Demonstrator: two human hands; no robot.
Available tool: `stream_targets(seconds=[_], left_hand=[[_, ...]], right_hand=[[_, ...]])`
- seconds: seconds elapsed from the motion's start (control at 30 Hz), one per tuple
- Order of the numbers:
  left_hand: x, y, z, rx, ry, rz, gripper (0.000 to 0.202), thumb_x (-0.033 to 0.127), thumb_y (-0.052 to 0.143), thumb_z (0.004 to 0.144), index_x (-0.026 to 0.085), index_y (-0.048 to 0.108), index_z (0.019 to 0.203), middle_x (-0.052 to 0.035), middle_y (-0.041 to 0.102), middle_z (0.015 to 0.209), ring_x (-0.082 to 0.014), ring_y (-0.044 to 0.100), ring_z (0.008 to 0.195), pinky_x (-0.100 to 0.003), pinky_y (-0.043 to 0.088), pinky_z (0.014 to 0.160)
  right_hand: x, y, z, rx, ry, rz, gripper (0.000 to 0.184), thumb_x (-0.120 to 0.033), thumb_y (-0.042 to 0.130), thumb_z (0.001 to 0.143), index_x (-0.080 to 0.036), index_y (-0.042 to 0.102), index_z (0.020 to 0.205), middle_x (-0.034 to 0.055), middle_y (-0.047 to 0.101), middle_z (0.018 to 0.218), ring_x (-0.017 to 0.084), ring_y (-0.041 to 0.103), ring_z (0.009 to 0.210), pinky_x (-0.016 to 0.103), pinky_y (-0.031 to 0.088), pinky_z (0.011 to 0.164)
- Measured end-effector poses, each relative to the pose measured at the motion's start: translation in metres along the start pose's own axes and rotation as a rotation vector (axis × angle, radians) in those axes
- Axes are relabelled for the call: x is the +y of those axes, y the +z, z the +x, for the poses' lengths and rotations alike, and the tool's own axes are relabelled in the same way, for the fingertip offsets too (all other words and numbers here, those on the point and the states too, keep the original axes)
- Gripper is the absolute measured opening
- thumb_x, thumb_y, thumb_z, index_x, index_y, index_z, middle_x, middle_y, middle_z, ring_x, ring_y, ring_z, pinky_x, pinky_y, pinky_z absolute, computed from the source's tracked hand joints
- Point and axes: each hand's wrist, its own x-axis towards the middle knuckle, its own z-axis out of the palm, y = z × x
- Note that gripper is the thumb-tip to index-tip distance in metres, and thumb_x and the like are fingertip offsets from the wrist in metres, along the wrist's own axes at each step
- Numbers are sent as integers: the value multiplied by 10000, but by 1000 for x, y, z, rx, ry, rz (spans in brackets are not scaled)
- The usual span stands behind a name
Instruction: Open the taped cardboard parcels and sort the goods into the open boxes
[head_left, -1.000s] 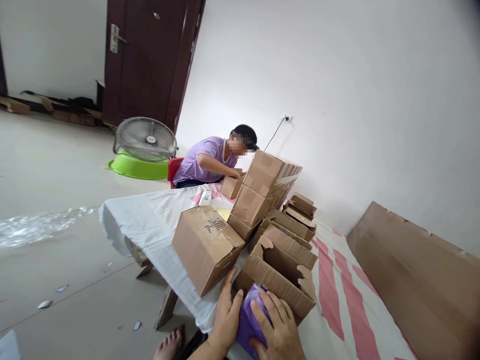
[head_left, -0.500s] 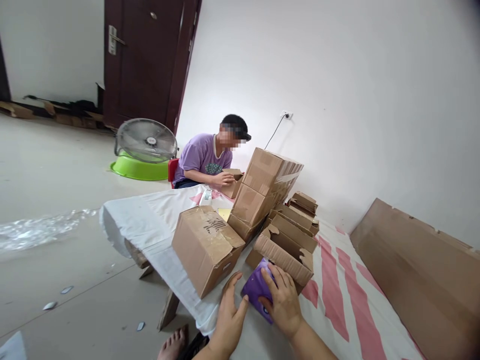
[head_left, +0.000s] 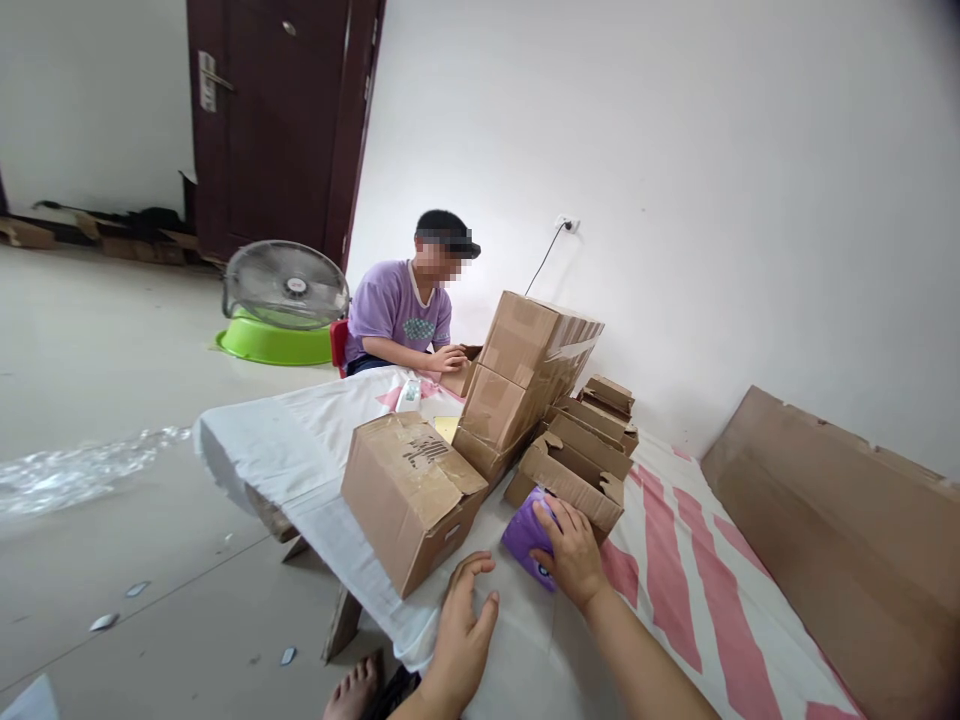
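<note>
Farther from the wearer than half a second ago, the purple packet (head_left: pixel 523 540) and the open carton (head_left: pixel 559 475) beyond it have both shifted along the white cloth (head_left: pixel 517 640), and a wider gap parts the left hand (head_left: pixel 466 620) from the packet. Only the right hand (head_left: pixel 574 555) holds the packet, fingers draped over its top and right side, thumb on its near face, a hold that seems meant to keep it steady and upright. It stands at the carton's near side; whether they touch, I cannot tell. The left hand hangs released, fingers loosely curled around nothing, just beside the closed box (head_left: pixel 412 500). Cartons stand in a row beside the stacked boxes (head_left: pixel 517 370), perhaps to stay within reach; a co-worker (head_left: pixel 401 310) sits beyond.
</note>
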Motion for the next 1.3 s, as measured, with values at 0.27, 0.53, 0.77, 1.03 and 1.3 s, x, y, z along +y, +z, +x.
stream_targets(seconds=[0.27, 0.53, 0.77, 1.03, 1.3], left_hand=[[11, -2, 3, -26, -9, 10, 172, 287, 530, 757, 209, 628, 876, -117, 659, 1076, -303, 613, 1070, -513, 464, 963], [16, -1, 6, -50, -31, 57, 186, 290, 506, 740, 203, 621, 857, -95, 670, 988, -284, 630, 996, -451, 488, 883], [19, -2, 8, -87, -26, 109, 177, 271, 494, 744, 197, 609, 856, -75, 663, 934, -254, 630, 933, -394, 490, 820], [21, -4, 8, -104, -27, 190, 164, 214, 469, 776, 189, 590, 882, -45, 640, 877, -198, 608, 793, -333, 488, 745], [39, -9, -12, -182, 144, 209, 156, 179, 459, 784, 197, 585, 875, -78, 627, 938, -226, 613, 922, -405, 494, 874]], right_hand=[[14, 19, 15, -5, 101, -62, 659, -397, 740, 794, -306, 497, 1399, 92, 561, 1388, 296, 501, 1215, 456, 376, 1020], [-18, 34, -12, 14, 198, -92, 689, -339, 599, 884, -259, 318, 1508, 96, 311, 1577, 352, 216, 1445, 605, 154, 1137], [-40, 30, -34, -9, 251, -35, 675, -163, 524, 893, -267, 286, 1516, 56, 235, 1607, 288, 83, 1493, 555, 119, 1175], [-86, 14, -98, -102, 391, 107, 504, -375, 469, 943, -213, 489, 1420, 130, 363, 1542, 340, 286, 1438, 556, 345, 1076], [-130, -20, -166, -70, 336, 181, 526, -458, 445, 964, -273, 435, 1457, 92, 420, 1502, 317, 421, 1370, 516, 395, 1062]])
